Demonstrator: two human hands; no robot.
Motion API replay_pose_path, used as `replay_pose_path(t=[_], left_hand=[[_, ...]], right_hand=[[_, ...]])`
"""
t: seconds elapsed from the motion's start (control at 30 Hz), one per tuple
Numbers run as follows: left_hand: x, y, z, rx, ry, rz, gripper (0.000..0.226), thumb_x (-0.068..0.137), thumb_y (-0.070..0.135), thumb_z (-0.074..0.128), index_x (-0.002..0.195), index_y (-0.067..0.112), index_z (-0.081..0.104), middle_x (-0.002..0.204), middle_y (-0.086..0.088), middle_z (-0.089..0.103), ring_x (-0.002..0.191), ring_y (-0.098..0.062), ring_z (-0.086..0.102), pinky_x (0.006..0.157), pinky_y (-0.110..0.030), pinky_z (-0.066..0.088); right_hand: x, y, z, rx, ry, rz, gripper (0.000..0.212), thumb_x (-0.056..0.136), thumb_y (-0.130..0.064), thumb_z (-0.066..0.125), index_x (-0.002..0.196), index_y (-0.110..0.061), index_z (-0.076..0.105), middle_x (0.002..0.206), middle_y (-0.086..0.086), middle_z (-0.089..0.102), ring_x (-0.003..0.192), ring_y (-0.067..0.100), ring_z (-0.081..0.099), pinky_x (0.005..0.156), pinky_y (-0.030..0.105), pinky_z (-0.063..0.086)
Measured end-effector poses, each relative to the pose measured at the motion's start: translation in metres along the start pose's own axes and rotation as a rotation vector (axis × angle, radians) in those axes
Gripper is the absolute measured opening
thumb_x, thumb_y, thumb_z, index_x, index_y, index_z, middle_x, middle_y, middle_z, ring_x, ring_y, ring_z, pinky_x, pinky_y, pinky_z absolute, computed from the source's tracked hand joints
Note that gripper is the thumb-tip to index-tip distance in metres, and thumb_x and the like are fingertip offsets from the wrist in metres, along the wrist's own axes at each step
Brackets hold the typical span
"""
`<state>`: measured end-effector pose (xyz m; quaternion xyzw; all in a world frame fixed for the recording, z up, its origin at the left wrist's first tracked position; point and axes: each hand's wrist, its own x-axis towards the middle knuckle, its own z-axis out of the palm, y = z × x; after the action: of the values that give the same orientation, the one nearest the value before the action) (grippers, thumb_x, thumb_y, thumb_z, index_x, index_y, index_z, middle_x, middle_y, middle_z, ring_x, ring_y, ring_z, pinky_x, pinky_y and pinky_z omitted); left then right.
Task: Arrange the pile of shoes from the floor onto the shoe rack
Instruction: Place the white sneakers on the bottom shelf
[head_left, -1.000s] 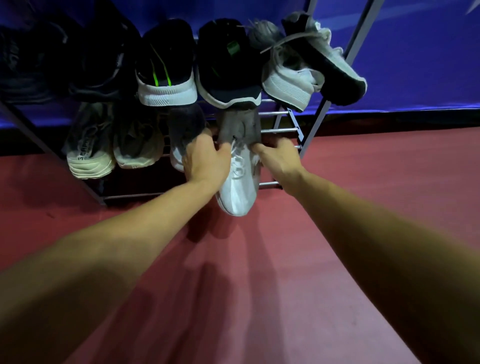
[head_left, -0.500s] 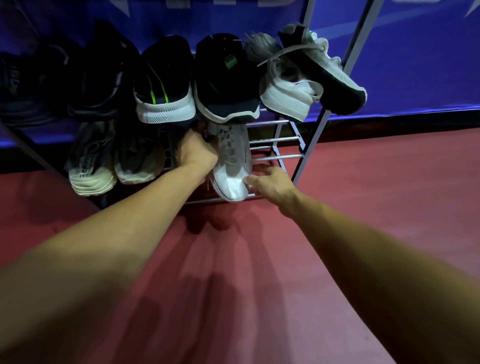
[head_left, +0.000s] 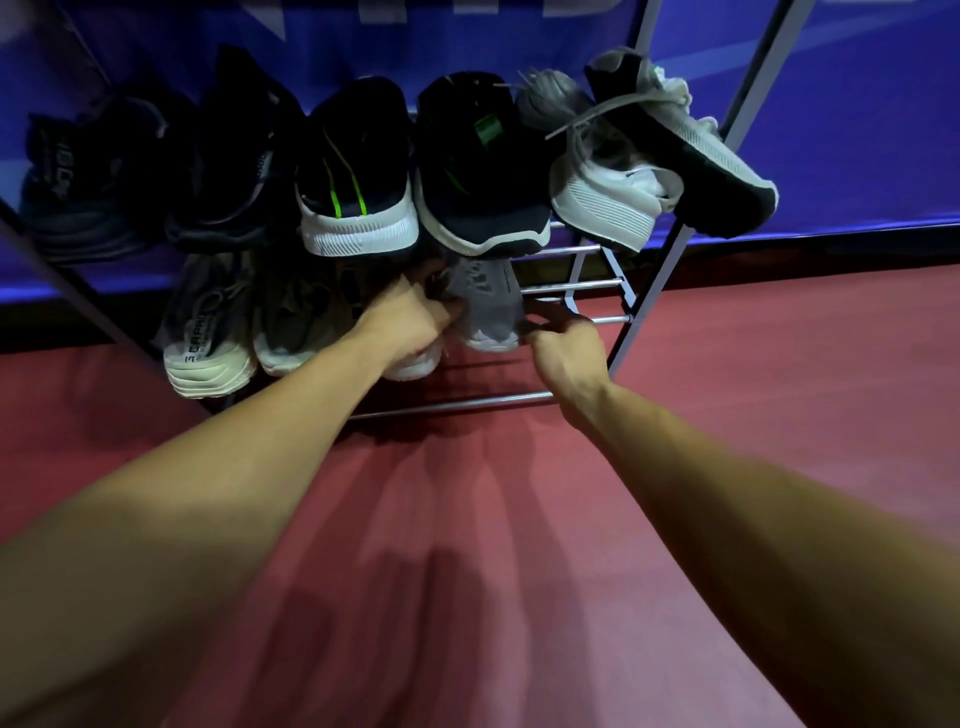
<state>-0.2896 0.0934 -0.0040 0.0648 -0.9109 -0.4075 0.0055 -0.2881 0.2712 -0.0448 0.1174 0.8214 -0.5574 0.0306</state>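
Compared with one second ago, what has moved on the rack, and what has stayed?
The grey shoe went from overhanging the lower shelf's front to further back on the rack, pushed by both hands. The left hand holds its side; the right hand is at its near end. Other shoes stayed.

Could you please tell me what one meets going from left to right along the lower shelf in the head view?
Lettered pale-soled shoe → grey shoe beside it → left hand → grey shoe between the hands → right hand → bare rack bars.
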Motion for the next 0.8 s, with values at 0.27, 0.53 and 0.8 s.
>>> replay_pose_path(t=[0.27,0.53,0.8], left_hand=[[-0.003,-0.002,0.008,0.242,0.01,-0.023,0.049,0.088,0.035,0.066,0.135,0.027,0.056,0.123,-0.012,0.068,0.111,-0.033,0.063,0.076,-0.024,0.039],[-0.041,0.047,-0.018,0.497,-0.208,-0.12,0.055,0.084,0.052,0.064,0.124,0.014,0.064,0.126,-0.014,0.065,0.118,-0.035,0.058,0.097,-0.04,0.05],[-0.123,0.108,-0.04,0.652,-0.334,-0.031,0.059,0.087,0.043,0.06,0.143,0.027,0.048,0.146,-0.007,0.051,0.135,-0.035,0.043,0.111,-0.042,0.037]], right_hand=[[0.002,-0.002,0.003,-0.178,-0.024,0.035,0.033,0.087,-0.032,0.063,0.116,-0.019,0.072,0.107,0.011,0.074,0.098,0.036,0.067,0.08,0.037,0.056],[-0.039,-0.038,-0.036,-0.482,-0.235,-0.106,0.047,0.089,-0.045,0.061,0.119,-0.008,0.064,0.117,0.017,0.069,0.107,0.037,0.064,0.08,0.034,0.049],[-0.108,-0.112,-0.109,-0.799,-0.295,-0.281,0.035,0.087,-0.024,0.056,0.117,-0.011,0.068,0.119,0.016,0.068,0.112,0.037,0.063,0.089,0.039,0.053]])
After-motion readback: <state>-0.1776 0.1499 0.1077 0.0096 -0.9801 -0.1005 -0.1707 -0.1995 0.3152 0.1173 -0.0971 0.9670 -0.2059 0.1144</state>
